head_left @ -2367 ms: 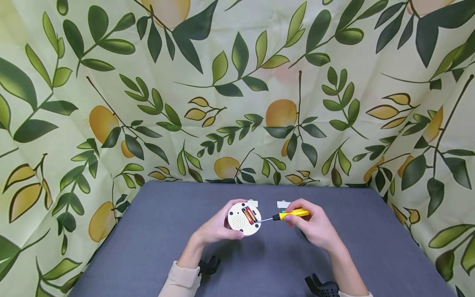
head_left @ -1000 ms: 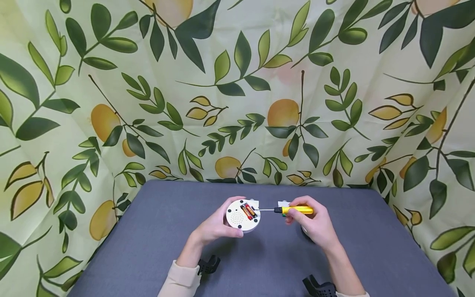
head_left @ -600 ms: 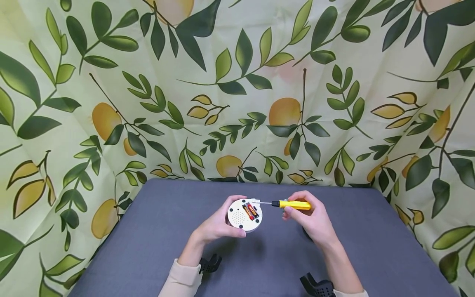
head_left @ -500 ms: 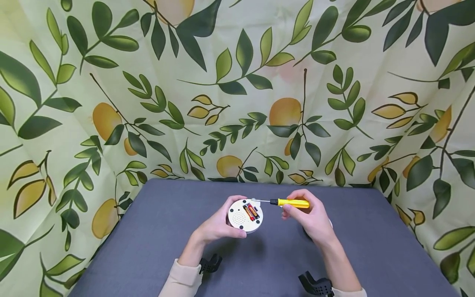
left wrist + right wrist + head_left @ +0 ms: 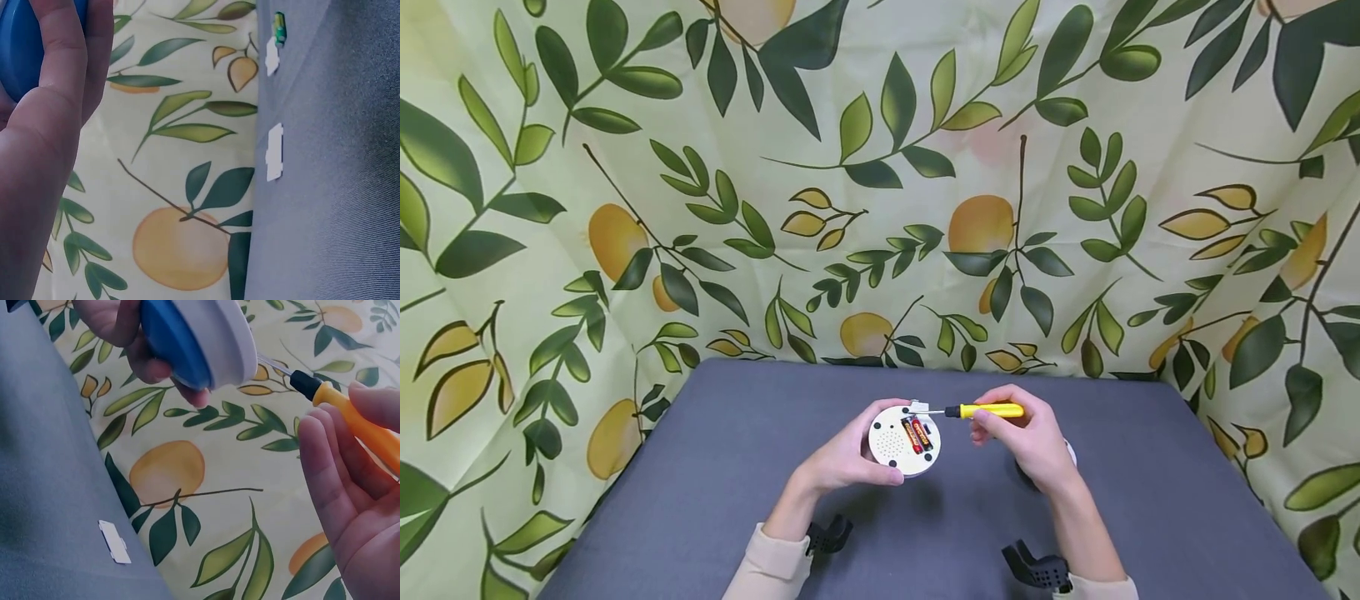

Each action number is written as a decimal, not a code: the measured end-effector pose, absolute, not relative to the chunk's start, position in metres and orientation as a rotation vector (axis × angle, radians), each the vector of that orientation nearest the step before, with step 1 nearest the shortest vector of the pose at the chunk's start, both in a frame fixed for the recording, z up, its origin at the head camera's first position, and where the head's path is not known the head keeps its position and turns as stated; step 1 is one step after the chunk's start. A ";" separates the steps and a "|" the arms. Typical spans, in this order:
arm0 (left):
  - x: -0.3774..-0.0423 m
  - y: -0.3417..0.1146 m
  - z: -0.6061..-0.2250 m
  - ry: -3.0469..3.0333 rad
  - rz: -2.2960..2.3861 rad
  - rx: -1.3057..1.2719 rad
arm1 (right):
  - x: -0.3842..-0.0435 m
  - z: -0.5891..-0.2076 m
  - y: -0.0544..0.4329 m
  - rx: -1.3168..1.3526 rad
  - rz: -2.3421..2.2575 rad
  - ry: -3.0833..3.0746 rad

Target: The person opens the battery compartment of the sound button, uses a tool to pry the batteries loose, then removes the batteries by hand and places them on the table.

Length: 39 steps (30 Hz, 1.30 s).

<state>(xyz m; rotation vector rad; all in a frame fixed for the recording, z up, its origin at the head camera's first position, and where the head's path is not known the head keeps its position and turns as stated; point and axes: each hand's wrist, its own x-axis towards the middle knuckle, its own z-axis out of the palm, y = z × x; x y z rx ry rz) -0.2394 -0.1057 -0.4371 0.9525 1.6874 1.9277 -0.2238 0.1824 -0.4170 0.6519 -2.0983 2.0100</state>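
Observation:
My left hand [image 5: 842, 458] holds up a round white battery-powered device [image 5: 889, 443], gripping it by its rim. Its white back, with speaker holes and several dark dots, faces the head camera; a blue front [image 5: 172, 344] shows in the right wrist view. Two red-and-black batteries [image 5: 916, 435] sit side by side in its uncovered compartment. Between thumb and fingers, my right hand [image 5: 1032, 442] grips a screwdriver [image 5: 992, 411] with a yellow handle and black collar. The shaft points left, and its tip overlaps the device's upper edge near the top dark dot.
On the grey table [image 5: 760, 417] lie two small white covers, one a flat plate [image 5: 275, 152], the other a similar piece [image 5: 272, 57] beside a green battery [image 5: 279, 28]. Behind my right wrist a round white-edged object [image 5: 1070, 452] is mostly hidden. Leaf-patterned cloth [image 5: 850, 167] surrounds the table.
The screwdriver tip has moved from the batteries' lower end up to the device's upper edge. The device has shifted slightly right and turned a little in my left hand.

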 end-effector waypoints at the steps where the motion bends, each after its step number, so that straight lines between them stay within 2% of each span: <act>1: -0.239 -0.106 -0.437 1.687 1.922 0.954 | -0.225 -0.418 0.183 0.650 2.007 -2.109; 14: -0.237 -0.105 -0.435 1.689 1.849 0.987 | -0.225 -0.417 0.190 0.632 1.935 -2.315; 24: -0.236 -0.104 -0.436 1.663 1.799 1.022 | -0.226 -0.419 0.196 0.769 1.892 -2.316; 39: -0.239 -0.104 -0.438 1.618 1.807 1.107 | -0.226 -0.419 0.194 0.615 1.958 -2.332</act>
